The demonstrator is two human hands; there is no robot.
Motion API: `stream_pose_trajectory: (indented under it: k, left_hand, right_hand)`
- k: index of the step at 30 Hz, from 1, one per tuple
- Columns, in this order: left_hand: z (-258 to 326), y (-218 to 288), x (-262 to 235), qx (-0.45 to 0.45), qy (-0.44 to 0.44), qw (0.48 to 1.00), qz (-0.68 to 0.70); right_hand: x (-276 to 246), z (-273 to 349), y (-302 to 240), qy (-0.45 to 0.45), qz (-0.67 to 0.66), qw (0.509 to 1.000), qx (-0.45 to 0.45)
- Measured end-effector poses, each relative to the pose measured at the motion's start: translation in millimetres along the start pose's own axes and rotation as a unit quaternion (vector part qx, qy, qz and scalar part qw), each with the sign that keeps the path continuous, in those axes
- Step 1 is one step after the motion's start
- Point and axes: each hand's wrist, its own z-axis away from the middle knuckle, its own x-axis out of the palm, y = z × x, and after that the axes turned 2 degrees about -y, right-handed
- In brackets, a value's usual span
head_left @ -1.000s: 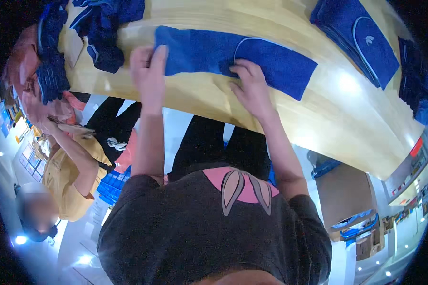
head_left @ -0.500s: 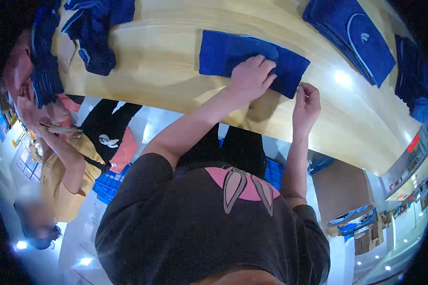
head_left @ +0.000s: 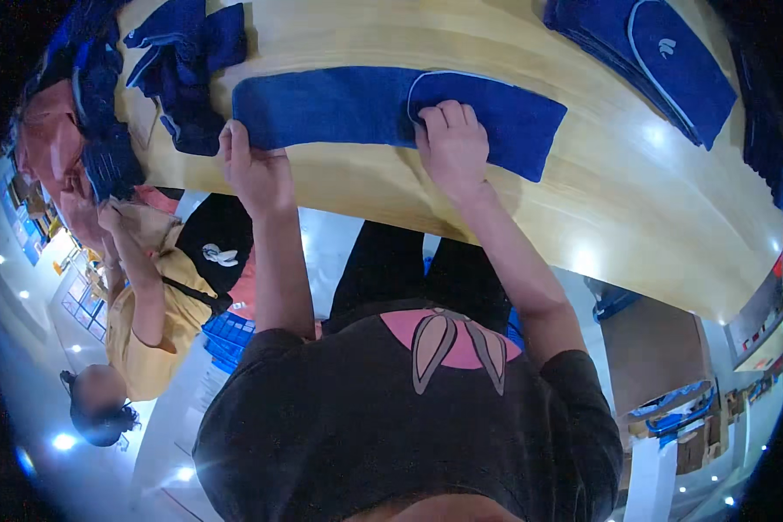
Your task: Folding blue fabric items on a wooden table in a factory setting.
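A long dark-blue fabric piece [head_left: 326, 106] lies stretched left to right on the wooden table, curved in the view. Its right part is a layer with light piping along a rounded edge. At the near left corner, my left hand [head_left: 259, 170] pinches the fabric between thumb and fingers. My right hand [head_left: 454, 146] lies on the right part by the piped edge, fingers bent and closed against the cloth. What is under its fingertips is partly hidden.
At the far right stands a stack of folded blue fabric pieces [head_left: 644, 61] with piping. Loose blue fabric pieces [head_left: 187, 74] lie at the left. A co-worker [head_left: 161, 304] in a yellow top is at the left. A brown carton [head_left: 652, 348] stands below the table [head_left: 618, 209] at right.
The fabric now extends farther left, opened out from its shorter folded shape. My left hand has moved left to its corner; my right hand has left the right corner for the piped edge.
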Motion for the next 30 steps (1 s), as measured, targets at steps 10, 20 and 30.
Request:
stream_pose_trajectory:
  k: [10, 20, 30]
  left_hand:
    - [42.0, -40.1, 33.8, 0.125, -0.046, 0.957, -0.259]
    - [79.6, -145.5, 60.1, 0.180, -0.416, 0.792, -0.409]
    - [21.5, -106.8, -2.1, 0.055, -0.122, 0.882, -0.452]
  right_hand:
    - [-93.0, 20.4, 73.9, 0.090, -0.827, 0.447, 0.329]
    - [-149.4, 83.6, 109.0, 0.174, -0.781, 0.539, 0.264]
    - [-38.6, 22.9, 7.7, -0.126, -0.221, 0.967, 0.023]
